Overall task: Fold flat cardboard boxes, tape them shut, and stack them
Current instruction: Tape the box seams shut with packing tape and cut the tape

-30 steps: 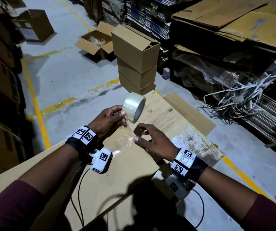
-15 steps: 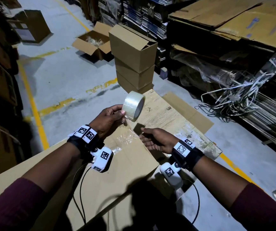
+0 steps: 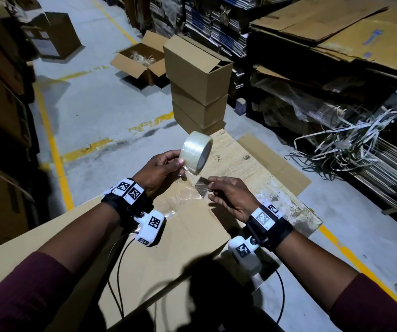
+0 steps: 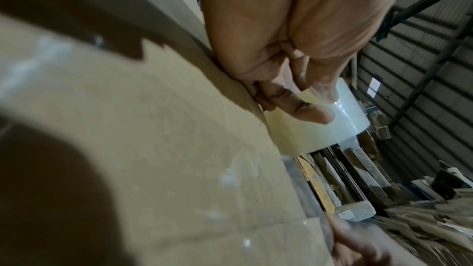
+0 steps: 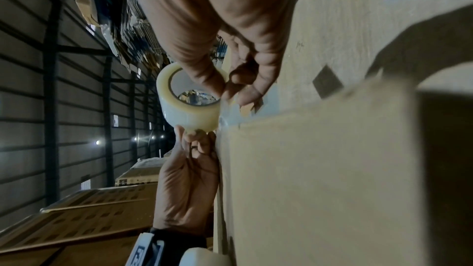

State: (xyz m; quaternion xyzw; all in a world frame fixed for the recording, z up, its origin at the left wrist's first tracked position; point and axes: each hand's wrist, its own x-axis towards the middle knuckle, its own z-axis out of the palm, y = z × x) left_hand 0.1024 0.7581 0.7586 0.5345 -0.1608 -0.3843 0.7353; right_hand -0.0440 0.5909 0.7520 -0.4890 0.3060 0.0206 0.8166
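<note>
**Taping step: strip stretched from roll to box seam**

I read the left hand (image 3: 161, 172) as clamped on the tape roll (image 3: 196, 153), thumb and fingers pinching its rim, roll held in the air above the far edge of the box (image 3: 187, 226) that lies on the tabletop (image 3: 247, 164). Left wrist view confirms: fingertips (image 4: 311, 113) curl over the roll's outer face.

Right hand (image 3: 231, 197) sits just beside the roll, nearer me and to its right. Its thumb and forefinger are together, pinching the clear tape strip (image 3: 193, 188) where it leaves the roll. The exact pinch point is hard to see, the film being transparent.

Key relation: the strip runs from the roll down and toward me onto the box top, its long axis along the seam. The roll lies beyond the right hand, toward the tabletop's far edge. The right hand is the nearer one to the stretched film, so I judge it does the tearing or pressing while the left keeps tension.

Finished boxes (image 3: 197, 75) stand stacked on the floor past the tabletop's far edge.

Risk, my estimate: film folding onto itself if tension drops.
</note>
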